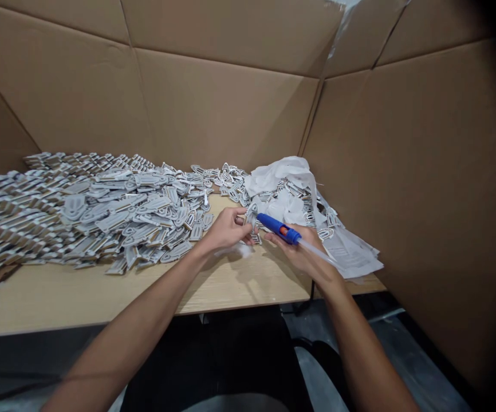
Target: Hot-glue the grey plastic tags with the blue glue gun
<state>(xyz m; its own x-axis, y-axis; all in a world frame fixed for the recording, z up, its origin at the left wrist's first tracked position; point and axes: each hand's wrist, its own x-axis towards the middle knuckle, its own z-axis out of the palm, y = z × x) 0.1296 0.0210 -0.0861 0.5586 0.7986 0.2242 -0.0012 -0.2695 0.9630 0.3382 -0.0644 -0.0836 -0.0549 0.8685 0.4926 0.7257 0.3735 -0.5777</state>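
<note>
While the left hand [228,229] pinches a grey die-cut piece [251,214] at centre frame, its fingers closed on it, the right hand [299,252] wraps firmly round a blue glue gun [279,228], whose clear glue stick [317,252] points lower right. A heap of grey die-cut pieces [114,206] spreads toward the left across the wooden table [102,303], crumpled white paper [280,177] lies upper right of the hands, and cardboard walls [402,171] rise behind.

Light bright, diffuse; soft shadows on the table [114,303] below the left hand [226,230]. Dark vignette at right edge; wide-angle bowing toward frame edges.
</note>
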